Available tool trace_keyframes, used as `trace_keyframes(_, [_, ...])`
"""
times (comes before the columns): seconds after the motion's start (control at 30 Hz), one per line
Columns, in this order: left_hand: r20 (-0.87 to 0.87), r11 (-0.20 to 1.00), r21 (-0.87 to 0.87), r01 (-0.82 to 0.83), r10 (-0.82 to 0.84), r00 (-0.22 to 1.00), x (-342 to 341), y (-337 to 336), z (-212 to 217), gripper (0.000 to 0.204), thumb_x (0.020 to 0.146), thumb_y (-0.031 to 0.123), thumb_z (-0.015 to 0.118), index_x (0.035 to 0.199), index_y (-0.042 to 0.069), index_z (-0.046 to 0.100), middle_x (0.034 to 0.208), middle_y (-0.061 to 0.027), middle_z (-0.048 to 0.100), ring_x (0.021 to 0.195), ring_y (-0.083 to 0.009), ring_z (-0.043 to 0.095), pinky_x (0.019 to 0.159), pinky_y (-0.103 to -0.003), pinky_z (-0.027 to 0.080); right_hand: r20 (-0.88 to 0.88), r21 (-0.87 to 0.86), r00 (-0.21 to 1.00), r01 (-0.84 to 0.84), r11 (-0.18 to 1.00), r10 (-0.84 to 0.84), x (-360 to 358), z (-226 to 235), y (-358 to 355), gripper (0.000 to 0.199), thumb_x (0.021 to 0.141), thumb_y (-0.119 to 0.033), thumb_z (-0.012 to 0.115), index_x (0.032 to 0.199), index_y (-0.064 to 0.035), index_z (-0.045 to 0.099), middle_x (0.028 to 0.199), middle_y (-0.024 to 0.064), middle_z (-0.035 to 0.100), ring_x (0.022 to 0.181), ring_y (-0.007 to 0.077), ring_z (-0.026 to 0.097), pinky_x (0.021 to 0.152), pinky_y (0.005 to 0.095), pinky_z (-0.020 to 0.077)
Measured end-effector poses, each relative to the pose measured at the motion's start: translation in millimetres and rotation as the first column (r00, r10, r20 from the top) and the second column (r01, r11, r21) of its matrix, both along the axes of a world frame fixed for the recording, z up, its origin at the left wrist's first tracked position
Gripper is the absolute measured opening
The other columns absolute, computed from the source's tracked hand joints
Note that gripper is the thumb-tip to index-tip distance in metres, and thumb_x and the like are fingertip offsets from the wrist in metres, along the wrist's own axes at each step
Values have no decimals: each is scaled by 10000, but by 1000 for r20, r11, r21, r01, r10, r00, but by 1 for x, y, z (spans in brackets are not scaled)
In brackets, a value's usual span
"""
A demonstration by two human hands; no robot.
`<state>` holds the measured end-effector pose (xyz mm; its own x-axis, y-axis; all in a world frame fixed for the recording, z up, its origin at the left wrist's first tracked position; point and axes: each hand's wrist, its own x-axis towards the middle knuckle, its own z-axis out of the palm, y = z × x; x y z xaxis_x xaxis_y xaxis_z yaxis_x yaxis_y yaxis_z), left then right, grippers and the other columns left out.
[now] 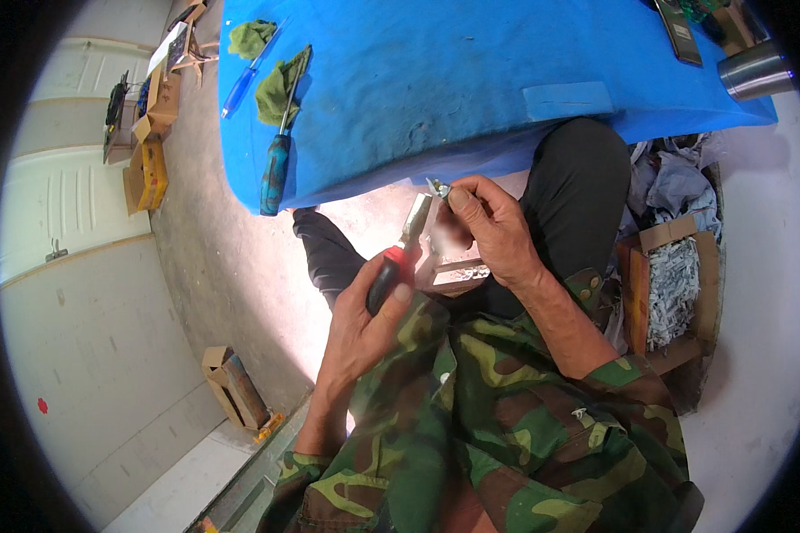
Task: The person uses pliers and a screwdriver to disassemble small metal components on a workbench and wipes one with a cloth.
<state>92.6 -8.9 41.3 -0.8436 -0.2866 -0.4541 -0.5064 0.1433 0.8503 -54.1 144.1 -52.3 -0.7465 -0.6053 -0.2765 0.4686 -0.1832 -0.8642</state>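
My left hand (364,324) is closed round the red and black handles of a pair of pliers (414,218), whose metal jaws point up toward the table edge. Just right of the jaws, my right hand (498,233) pinches a small shiny metal piece (439,188) between thumb and fingers. The piece is too small to name, and its lower part is hidden by the fingers. A narrow gap seems to lie between the jaws and the piece. Both hands are held above my lap, in front of the blue-covered table (400,80).
On the table's left lie a blue-handled screwdriver (240,89), a teal-handled screwdriver (276,169) and green cloths (278,89). At the right are a phone (678,34) and a metal cylinder (756,71). Beside my right leg, a cardboard box (708,293) holds many small pale pieces.
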Motion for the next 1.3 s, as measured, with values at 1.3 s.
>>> trace_keyframes(1.3, [-113, 815, -574, 76, -171, 979, 8, 2, -25, 487, 979, 58, 646, 1446, 34, 510, 1165, -186, 622, 1008, -305, 647, 864, -395, 519, -60, 1, 998, 24, 1000, -24, 5, -2, -4, 303, 953, -180, 766, 1121, 14, 606, 871, 39, 680, 734, 70, 600, 645, 233, 500])
